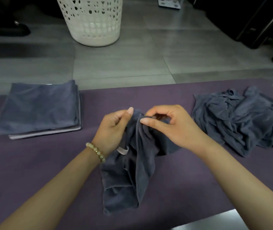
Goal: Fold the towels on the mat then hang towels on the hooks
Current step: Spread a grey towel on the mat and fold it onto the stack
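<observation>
Pinching a crumpled slate-blue towel (139, 171) at its upper edge, my left hand (114, 128) and right hand (170, 125) meet close together over the middle of the purple mat (49, 163). My left fingers are curled round a bunch of the cloth with the thumb standing up against it. My right thumb and forefinger nip the edge just beside that, and my other right fingers are bent in behind. From this grip the towel hangs toward me in loose vertical folds, and its lower end lies rumpled on the mat between my forearms. A pale tag (123, 150) shows on the cloth just below the heel of my left hand, and a bracelet (96, 151) of light beads circles my left wrist. To my left, at the mat's far edge, a stack of folded towels (39, 110) lies square and flat, with a paler layer showing along its near side. To my right, well apart from it, a heap of unfolded towels (241, 123) of the same blue sprawls on the mat. Beyond the mat, a white perforated laundry basket (92, 22) stands on the grey tiled floor (124, 63). A dark case (256, 22) sits at the upper right, its details too dim to tell.
</observation>
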{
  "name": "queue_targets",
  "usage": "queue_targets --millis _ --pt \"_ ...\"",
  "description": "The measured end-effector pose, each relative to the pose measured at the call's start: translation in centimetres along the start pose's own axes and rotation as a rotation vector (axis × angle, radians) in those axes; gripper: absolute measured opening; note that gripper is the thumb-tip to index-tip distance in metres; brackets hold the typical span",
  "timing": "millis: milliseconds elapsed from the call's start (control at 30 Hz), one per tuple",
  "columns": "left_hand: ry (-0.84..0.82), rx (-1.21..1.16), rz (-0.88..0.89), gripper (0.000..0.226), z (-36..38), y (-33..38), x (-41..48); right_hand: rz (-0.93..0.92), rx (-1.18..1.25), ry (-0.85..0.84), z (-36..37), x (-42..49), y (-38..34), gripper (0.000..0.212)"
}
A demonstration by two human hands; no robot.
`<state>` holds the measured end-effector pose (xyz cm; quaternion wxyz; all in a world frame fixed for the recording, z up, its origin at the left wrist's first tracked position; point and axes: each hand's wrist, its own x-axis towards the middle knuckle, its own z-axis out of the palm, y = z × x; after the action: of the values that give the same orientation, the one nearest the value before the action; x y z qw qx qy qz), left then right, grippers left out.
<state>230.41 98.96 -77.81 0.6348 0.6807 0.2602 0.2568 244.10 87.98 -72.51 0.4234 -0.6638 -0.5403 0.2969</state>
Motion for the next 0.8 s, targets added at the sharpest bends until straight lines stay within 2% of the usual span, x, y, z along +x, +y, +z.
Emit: queue_targets --millis 167,300,400,600,700,800 --pt "-0.016 -0.134 -0.121 0.045 -0.8 -0.3 -0.7 0.061 0.037 0.112 2.2 1.8 0.7 0.010" --pt "0.003 -0.132 -0.084 0.038 -1.1 -0.2 -1.2 0.144 0.180 0.174 3.3 2.5 1.0 0.017" --pt "0.055 -0.108 -0.063 0.027 -1.3 -0.3 -1.4 0.220 0.278 0.119 3.6 2.8 1.2 0.016" --pt "0.190 -0.036 -0.027 0.026 -1.6 -0.9 -1.0 0.206 0.340 0.028 4.2 2.7 1.9 0.012" --pt "0.289 -0.043 -0.008 0.034 -1.2 -1.5 -0.2 0.186 0.199 0.001 4.7 2.2 3.2 0.024" --pt "0.350 -0.081 -0.011 0.037 -0.6 -2.1 0.5 0.272 0.117 -0.129 5.6 1.1 6.1 0.021"
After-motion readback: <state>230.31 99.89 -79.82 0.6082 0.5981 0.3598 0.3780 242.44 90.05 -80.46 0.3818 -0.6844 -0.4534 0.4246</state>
